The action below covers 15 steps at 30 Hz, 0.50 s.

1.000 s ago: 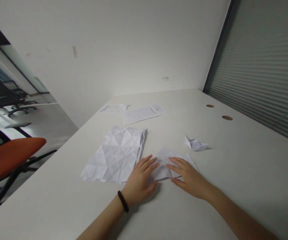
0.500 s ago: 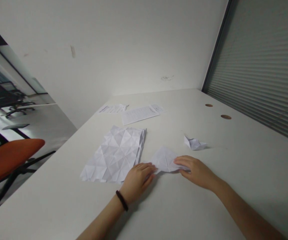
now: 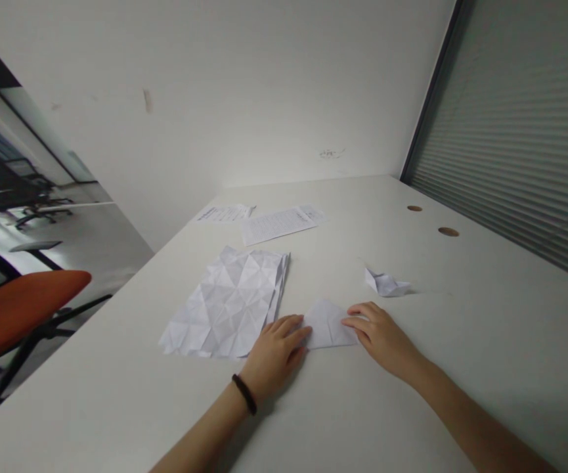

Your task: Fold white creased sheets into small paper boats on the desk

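White folded paper (image 3: 327, 323) lies at centre frame, both hands (left (image 3: 274, 355), right (image 3: 383, 336)) pressing its edges flat mid-crease; next fold probably needs one hand pinning.

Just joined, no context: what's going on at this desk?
A person is working a small folded paper flat on the white table. The left hand presses its left edge, and the right hand its right edge. A stack of creased sheets lies to the left, a small folded paper piece beyond the right hand, and printed pages farther back.
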Each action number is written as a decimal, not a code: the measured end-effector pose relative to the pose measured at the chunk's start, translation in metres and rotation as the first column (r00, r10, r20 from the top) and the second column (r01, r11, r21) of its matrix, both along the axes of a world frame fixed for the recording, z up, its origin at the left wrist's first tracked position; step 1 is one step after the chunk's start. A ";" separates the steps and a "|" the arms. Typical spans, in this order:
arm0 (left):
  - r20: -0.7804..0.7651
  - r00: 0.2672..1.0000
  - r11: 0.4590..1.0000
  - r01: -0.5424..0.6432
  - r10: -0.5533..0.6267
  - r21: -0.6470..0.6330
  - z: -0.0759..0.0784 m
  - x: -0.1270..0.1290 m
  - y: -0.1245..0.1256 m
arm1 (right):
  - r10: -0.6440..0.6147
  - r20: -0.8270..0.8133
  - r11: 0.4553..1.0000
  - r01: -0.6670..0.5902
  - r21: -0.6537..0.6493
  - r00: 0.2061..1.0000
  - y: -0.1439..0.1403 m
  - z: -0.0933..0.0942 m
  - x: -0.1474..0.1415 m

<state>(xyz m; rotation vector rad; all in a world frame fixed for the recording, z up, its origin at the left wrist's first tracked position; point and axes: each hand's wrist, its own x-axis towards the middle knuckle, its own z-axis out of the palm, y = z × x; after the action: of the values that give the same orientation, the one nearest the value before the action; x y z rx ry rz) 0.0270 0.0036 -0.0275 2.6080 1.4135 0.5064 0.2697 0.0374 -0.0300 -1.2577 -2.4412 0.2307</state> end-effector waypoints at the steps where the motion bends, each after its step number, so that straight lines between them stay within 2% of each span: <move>1: -0.004 1.000 1.000 0.011 -0.011 0.000 0.000 -0.001 0.000 | 0.012 0.008 1.000 -0.012 0.000 1.000 -0.002 0.001 -0.001; 5: 0.029 1.000 1.000 0.002 -0.002 0.000 0.000 -0.001 -0.001 | 0.022 0.035 1.000 -0.022 -0.005 0.999 -0.009 0.005 -0.006; 10: 0.169 0.985 1.000 -0.019 0.021 -0.015 0.006 0.002 -0.001 | -0.063 0.041 0.998 0.063 0.019 0.997 -0.015 0.007 -0.014; 15: 0.353 0.935 0.999 -0.038 0.031 0.012 0.013 0.004 -0.005 | 0.007 0.021 1.000 -0.007 -0.005 1.000 -0.017 0.010 -0.017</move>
<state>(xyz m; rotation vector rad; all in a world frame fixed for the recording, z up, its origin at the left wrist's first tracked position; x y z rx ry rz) 0.0305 -0.0018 -0.0144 2.3507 1.3380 0.9424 0.2528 0.0207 -0.0200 -1.2598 -2.4651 0.2262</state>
